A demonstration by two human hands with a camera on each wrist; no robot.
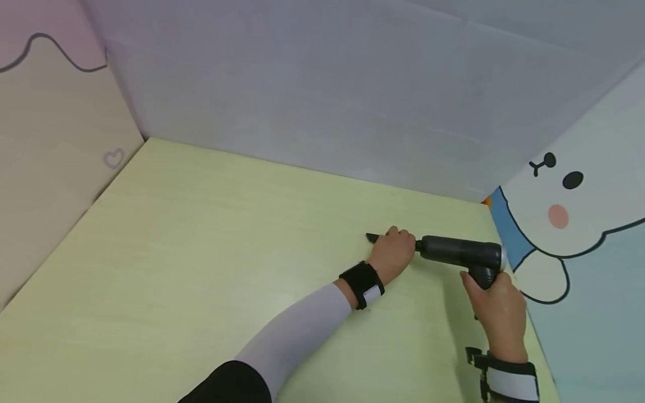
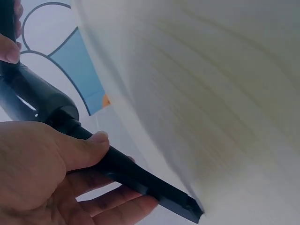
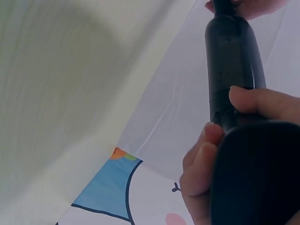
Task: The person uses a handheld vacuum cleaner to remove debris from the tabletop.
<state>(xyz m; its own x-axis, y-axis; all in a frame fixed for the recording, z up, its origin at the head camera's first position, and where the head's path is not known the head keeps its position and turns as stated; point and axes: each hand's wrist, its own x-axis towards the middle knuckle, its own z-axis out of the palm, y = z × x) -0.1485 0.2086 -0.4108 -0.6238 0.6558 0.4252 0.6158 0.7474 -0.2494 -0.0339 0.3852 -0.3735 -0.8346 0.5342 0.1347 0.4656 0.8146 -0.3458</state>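
A black handheld vacuum cleaner (image 1: pixel 453 250) with a pistol-style handle is held above the table, near its right side. My right hand (image 1: pixel 499 310) grips the handle, fingers wrapped round it in the right wrist view. Around the narrow nozzle (image 2: pixel 136 176) at the front, my left hand (image 1: pixel 393 254) has its thumb on one side and its fingers on the other. The slanted nozzle tip (image 1: pixel 372 238) sticks out past the left hand, pointing left. In the left wrist view the tip appears close to the tabletop; whether it touches, I cannot tell.
The pale yellow wooden table (image 1: pixel 227 235) spreads out below both arms. A plain greyish wall panel (image 1: pixel 302 84) stands along its far edge. Side panels flank it: a beige one (image 1: pixel 50 151) at left, and one with a cartoon face (image 1: pixel 594 212) at right.
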